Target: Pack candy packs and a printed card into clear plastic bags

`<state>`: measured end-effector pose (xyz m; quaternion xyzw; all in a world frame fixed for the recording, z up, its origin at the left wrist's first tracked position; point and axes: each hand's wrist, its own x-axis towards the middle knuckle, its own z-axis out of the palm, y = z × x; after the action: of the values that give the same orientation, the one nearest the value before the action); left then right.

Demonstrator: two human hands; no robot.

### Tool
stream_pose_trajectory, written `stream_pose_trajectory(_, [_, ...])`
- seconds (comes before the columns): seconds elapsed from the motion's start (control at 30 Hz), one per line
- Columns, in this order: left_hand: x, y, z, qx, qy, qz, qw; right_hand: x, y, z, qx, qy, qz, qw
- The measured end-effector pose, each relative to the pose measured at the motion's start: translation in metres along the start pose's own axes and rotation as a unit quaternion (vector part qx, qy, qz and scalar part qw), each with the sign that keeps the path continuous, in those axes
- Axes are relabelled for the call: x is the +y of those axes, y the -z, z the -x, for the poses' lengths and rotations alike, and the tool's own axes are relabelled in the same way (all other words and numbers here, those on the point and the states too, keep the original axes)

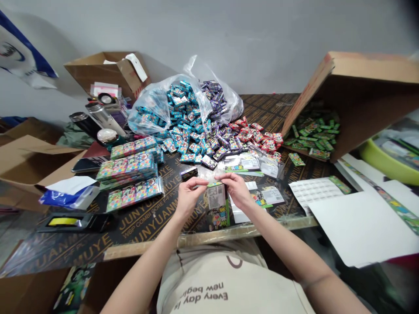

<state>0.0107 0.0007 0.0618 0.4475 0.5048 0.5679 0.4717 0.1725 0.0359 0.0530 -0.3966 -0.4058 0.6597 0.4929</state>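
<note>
My left hand (189,194) and my right hand (236,188) meet over the table's front edge. Both pinch the top of a clear packet (217,205) that holds small printed boxes and stands upright between them. Just beyond my left hand lies a single dark small box (189,173). More flat clear packets with printed cards (262,196) lie right of my right hand. A heap of small blue, purple and red boxes (212,139) spreads across the table behind the hands.
Stacked filled packs (131,174) lie at left. A clear plastic bag (170,104) of blue boxes sits at the back. A tipped cardboard carton (360,87) spills green boxes at right. White sheets (356,226), a sticker sheet (310,189) and open cartons (26,161) surround the dark board.
</note>
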Motion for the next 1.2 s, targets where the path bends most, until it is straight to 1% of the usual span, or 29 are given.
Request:
stream_pose_trajectory(0.07, [0.006,0.004,-0.002,-0.041,-0.048,-0.092,0.994,0.0,0.006,0.004,-0.015,0.085,0.067,0.994])
stream_pose_trajectory(0.1, [0.009,0.005,-0.004,-0.055,-0.054,-0.12,0.99,-0.001,0.008,0.006,-0.02,0.11,0.096,0.989])
stream_pose_trajectory(0.13, [0.011,0.007,-0.006,-0.063,-0.048,-0.137,0.987,-0.002,0.01,0.007,-0.022,0.122,0.12,0.985])
stream_pose_trajectory(0.2, [0.014,0.008,-0.012,-0.072,-0.014,-0.148,0.986,-0.003,0.012,0.008,-0.017,0.124,0.153,0.98])
stream_pose_trajectory(0.3, [0.017,0.008,-0.02,-0.084,0.051,-0.124,0.987,-0.005,0.012,0.005,-0.01,0.108,0.155,0.982])
stream_pose_trajectory(0.37, [0.02,0.006,-0.023,-0.095,0.071,-0.114,0.986,-0.006,0.013,0.002,-0.024,0.092,0.142,0.985])
stream_pose_trajectory(0.4, [0.022,0.005,-0.023,-0.098,0.069,-0.12,0.985,-0.007,0.013,0.0,-0.032,0.087,0.139,0.986])
stream_pose_trajectory(0.47, [0.025,0.004,-0.023,-0.107,0.033,-0.159,0.981,-0.008,0.015,-0.002,-0.046,0.088,0.146,0.984])
stream_pose_trajectory(0.53, [0.027,0.003,-0.021,-0.123,-0.043,-0.219,0.967,-0.009,0.018,-0.001,-0.054,0.098,0.165,0.98])
stream_pose_trajectory(0.6, [0.028,0.002,-0.018,-0.147,-0.131,-0.281,0.939,-0.009,0.02,0.003,-0.057,0.116,0.192,0.973])
stream_pose_trajectory(0.67, [0.027,0.002,-0.015,-0.175,-0.198,-0.326,0.907,-0.008,0.023,0.01,-0.058,0.152,0.229,0.96])
stream_pose_trajectory(0.77, [0.023,0.002,-0.013,-0.207,-0.25,-0.364,0.873,-0.007,0.032,0.016,-0.091,0.209,0.285,0.931])
stream_pose_trajectory(0.83, [0.021,0.002,-0.013,-0.219,-0.259,-0.391,0.856,-0.005,0.049,0.011,-0.101,0.228,0.331,0.91])
stream_pose_trajectory(0.87, [0.021,0.001,-0.014,-0.222,-0.26,-0.407,0.847,-0.003,0.061,0.006,-0.082,0.232,0.366,0.897])
stream_pose_trajectory(0.93, [0.02,0.001,-0.014,-0.226,-0.258,-0.431,0.835,0.001,0.092,-0.009,-0.011,0.22,0.475,0.852])
stream_pose_trajectory(0.97, [0.02,0.0,-0.014,-0.223,-0.255,-0.434,0.835,0.003,0.109,-0.018,0.027,0.198,0.536,0.82])
stream_pose_trajectory(1.0, [0.019,-0.001,-0.014,-0.219,-0.252,-0.431,0.839,0.007,0.125,-0.026,0.046,0.167,0.592,0.787])
stream_pose_trajectory(1.03, [0.019,-0.002,-0.015,-0.213,-0.246,-0.424,0.845,0.01,0.139,-0.032,0.056,0.147,0.621,0.768])
stream_pose_trajectory(1.07, [0.019,-0.003,-0.015,-0.208,-0.238,-0.414,0.854,0.014,0.151,-0.038,0.057,0.129,0.643,0.753])
stream_pose_trajectory(1.1, [0.018,-0.004,-0.015,-0.203,-0.231,-0.401,0.863,0.018,0.159,-0.042,0.054,0.119,0.653,0.746])
stream_pose_trajectory(1.13, [0.018,-0.006,-0.015,-0.198,-0.225,-0.386,0.872,0.022,0.165,-0.044,0.051,0.115,0.658,0.743])
stream_pose_trajectory(1.2, [0.016,-0.009,-0.014,-0.189,-0.214,-0.36,0.888,0.028,0.169,-0.047,0.045,0.11,0.672,0.731])
